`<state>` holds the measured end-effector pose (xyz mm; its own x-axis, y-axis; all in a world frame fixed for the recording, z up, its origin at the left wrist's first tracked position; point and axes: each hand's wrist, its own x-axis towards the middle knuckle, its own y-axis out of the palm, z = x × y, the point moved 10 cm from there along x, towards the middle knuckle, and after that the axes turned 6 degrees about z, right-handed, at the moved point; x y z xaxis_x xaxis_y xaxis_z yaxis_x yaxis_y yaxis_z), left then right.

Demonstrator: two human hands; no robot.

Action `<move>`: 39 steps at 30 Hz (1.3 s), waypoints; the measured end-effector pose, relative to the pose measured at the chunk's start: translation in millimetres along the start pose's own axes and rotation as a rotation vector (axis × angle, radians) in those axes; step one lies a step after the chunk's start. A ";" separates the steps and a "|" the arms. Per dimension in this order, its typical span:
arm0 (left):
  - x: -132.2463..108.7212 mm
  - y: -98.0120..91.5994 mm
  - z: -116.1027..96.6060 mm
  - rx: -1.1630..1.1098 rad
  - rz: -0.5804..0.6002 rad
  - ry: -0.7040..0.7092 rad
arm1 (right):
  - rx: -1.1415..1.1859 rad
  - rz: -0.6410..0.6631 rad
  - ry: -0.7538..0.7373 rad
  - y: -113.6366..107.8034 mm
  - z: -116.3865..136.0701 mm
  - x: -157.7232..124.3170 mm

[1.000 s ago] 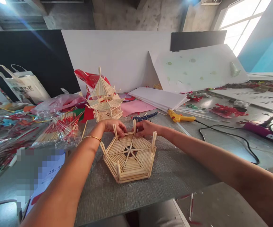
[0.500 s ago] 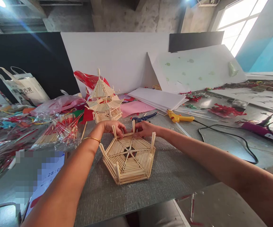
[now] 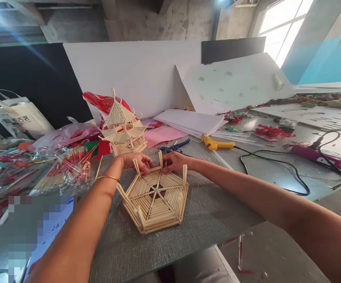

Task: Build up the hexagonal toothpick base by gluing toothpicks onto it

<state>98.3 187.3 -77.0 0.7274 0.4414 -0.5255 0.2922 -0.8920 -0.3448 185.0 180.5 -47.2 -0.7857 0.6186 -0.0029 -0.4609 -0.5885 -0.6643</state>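
Note:
A hexagonal base (image 3: pixel 166 207) built of thin wooden sticks lies on the grey mat before me, with short upright posts at its corners. My left hand (image 3: pixel 139 162) is at its far left edge, fingers closed around one end of a wooden stick (image 3: pixel 153 169) along the far side. From the other end my right hand (image 3: pixel 173 161) pinches the same stick, close to a far corner post (image 3: pixel 160 159). My fingertips are partly hidden by the posts. Behind my hands stands a tiered stick pavilion (image 3: pixel 120 114) with a pointed roof.
Blue-handled pliers (image 3: pixel 174 147) and a yellow glue gun (image 3: pixel 217 144) lie beyond my right hand, the gun's black cord trailing right. White sheets (image 3: pixel 188 121) are stacked behind. Bundled sticks in plastic (image 3: pixel 70 167) crowd the left, near a cloth bag (image 3: pixel 21 118). A purple power strip (image 3: pixel 317 154) sits far right.
The whole view has shifted, so things appear slightly further left. Both hands keep their places at the base's far edge, with hardly any change in the fingers.

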 end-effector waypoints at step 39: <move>-5.5 6.2 -13.7 -0.042 -0.027 0.018 | -0.011 -0.004 -0.023 -0.4 5.4 -1.1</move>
<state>104.7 178.0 -65.6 0.7300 0.4635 -0.5022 0.3372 -0.8835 -0.3252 183.8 177.3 -42.9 -0.7934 0.6085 0.0168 -0.4595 -0.5805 -0.6722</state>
